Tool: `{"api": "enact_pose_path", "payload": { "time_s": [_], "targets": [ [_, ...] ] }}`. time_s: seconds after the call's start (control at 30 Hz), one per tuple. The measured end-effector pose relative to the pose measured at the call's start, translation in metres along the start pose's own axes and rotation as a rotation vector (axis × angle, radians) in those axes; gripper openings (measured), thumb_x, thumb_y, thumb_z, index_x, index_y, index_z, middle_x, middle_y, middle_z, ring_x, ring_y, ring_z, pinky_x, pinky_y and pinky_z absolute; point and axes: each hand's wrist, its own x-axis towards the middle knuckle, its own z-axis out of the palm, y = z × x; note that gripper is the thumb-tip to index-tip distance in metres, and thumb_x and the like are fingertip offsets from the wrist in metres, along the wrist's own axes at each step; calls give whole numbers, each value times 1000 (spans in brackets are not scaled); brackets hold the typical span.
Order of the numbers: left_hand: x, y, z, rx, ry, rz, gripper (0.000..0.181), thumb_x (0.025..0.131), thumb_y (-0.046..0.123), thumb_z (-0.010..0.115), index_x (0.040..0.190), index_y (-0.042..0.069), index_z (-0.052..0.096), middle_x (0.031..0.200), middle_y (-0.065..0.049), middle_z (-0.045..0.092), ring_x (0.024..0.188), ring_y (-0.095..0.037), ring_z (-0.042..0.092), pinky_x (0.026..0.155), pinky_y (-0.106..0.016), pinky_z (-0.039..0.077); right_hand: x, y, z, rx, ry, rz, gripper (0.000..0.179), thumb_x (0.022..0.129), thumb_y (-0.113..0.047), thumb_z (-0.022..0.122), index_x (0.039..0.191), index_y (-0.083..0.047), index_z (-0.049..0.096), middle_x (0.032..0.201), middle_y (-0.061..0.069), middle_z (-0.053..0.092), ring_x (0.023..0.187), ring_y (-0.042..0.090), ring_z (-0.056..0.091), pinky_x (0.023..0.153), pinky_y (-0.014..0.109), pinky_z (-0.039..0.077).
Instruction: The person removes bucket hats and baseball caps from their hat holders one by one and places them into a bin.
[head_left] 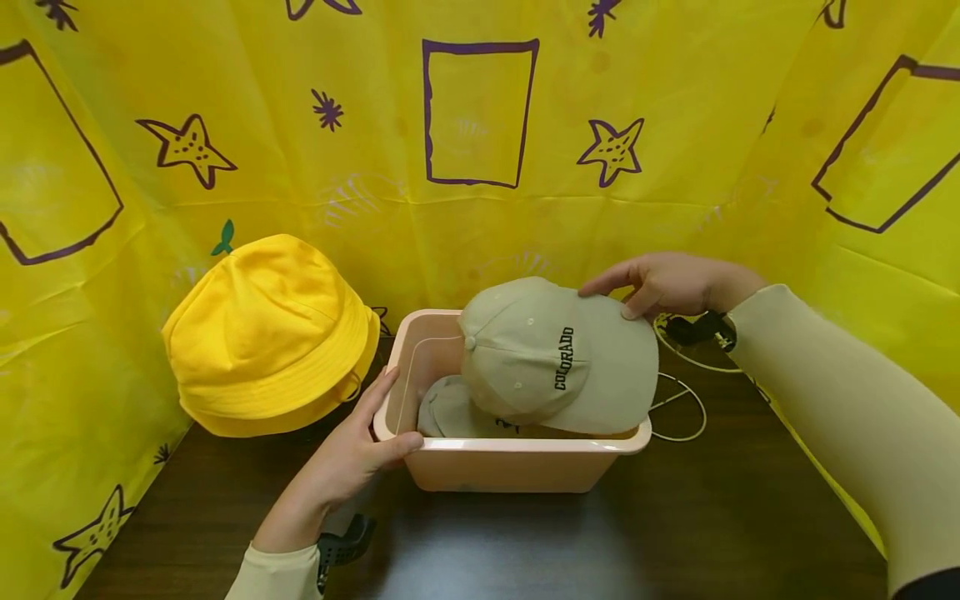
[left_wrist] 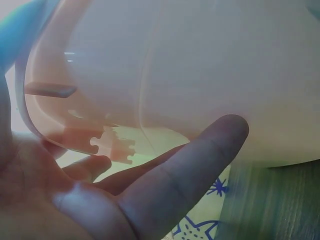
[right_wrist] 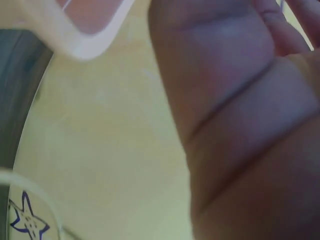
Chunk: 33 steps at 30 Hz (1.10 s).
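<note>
A beige baseball cap (head_left: 517,350) lettered "COLORADO" is tilted over the right part of a pink plastic bin (head_left: 510,468). My right hand (head_left: 671,282) pinches its brim at the far edge, thumb on top. Inside the bin, partly covered by that cap, lies a second pale cap (head_left: 450,408) with dark lettering. My left hand (head_left: 348,454) holds the bin's front left corner, with the thumb over the front rim and the fingers along the left side. In the left wrist view, fingers (left_wrist: 185,185) press the bin's wall (left_wrist: 200,75). The right wrist view shows mostly palm (right_wrist: 250,130).
Left of the bin, a yellow bucket hat (head_left: 270,333) stands raised with a green sprout on top; its support is mostly hidden. A pale cord (head_left: 701,417) loops at the right. Yellow patterned cloth (head_left: 375,167) surrounds the dark wooden table (head_left: 675,517).
</note>
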Motion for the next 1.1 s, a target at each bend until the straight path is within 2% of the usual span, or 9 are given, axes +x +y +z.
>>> {"api": "enact_pose_path", "payload": {
  "time_s": [0.13, 0.23, 0.37, 0.5, 0.6, 0.73, 0.8, 0.97, 1.1],
  "targets": [
    [0, 0, 0, 3, 2, -5, 96, 88, 25, 79, 161, 24, 16, 165, -7, -5, 114, -38, 51, 77, -35, 54, 22, -4, 13, -101, -54, 29, 61, 89, 13, 56, 146, -9, 51, 148, 16, 41, 107, 34, 61, 82, 46, 55],
    [0, 0, 0, 12, 7, 0, 97, 88, 25, 79, 161, 24, 16, 165, -8, -5, 115, -39, 51, 77, -34, 54, 40, -3, 27, -266, -78, 29, 64, 85, 16, 52, 142, -12, 57, 141, 11, 51, 99, 28, 62, 69, 38, 55],
    [1, 0, 0, 5, 4, -3, 97, 88, 25, 79, 161, 24, 16, 165, -8, -6, 116, -40, 50, 78, -35, 54, 58, -1, 53, -719, -25, -29, 64, 82, 17, 44, 136, -12, 63, 127, 9, 63, 90, 23, 59, 64, 32, 47],
    [2, -1, 1, -4, 4, -8, 97, 88, 26, 80, 161, 24, 16, 165, -7, -6, 119, -43, 48, 78, -36, 54, 66, -1, 82, -1194, 51, -90, 48, 92, 10, 48, 131, -10, 67, 118, 14, 66, 96, 25, 58, 86, 36, 49],
    [2, -2, 0, 2, 6, -2, 97, 87, 26, 80, 161, 23, 16, 165, -7, -6, 119, -45, 47, 77, -35, 54, 66, -1, 101, -1364, 86, -197, 30, 93, 2, 57, 118, -8, 70, 105, 12, 66, 96, 26, 58, 86, 39, 51],
    [2, -2, 0, 11, 3, 6, 97, 87, 27, 80, 161, 23, 16, 165, -8, -5, 116, -42, 49, 76, -35, 54, 64, -3, 119, -1336, 144, -405, 19, 86, -4, 69, 103, -11, 66, 96, 7, 57, 82, 20, 54, 73, 34, 51],
    [2, -2, 0, 11, 1, 3, 97, 87, 27, 80, 161, 23, 16, 165, -8, -5, 115, -41, 51, 76, -35, 54, 64, -5, 128, -1276, 133, -476, 27, 83, -9, 74, 108, -14, 65, 102, 7, 54, 81, 19, 53, 73, 32, 50],
    [2, -1, 0, -4, -3, -16, 97, 88, 26, 80, 161, 23, 16, 165, -8, -5, 117, -42, 51, 79, -37, 55, 69, -5, 148, -1246, 55, -490, 68, 80, -31, 84, 141, -24, 56, 125, 10, 48, 95, 19, 54, 81, 31, 49],
    [2, 0, 0, -7, -2, -24, 97, 88, 26, 79, 161, 24, 16, 165, -7, -6, 122, -46, 46, 81, -38, 55, 79, 0, 156, -1200, -15, -412, 79, 79, -30, 85, 149, -29, 49, 131, 11, 44, 91, 17, 55, 81, 27, 48]
  ]
}}
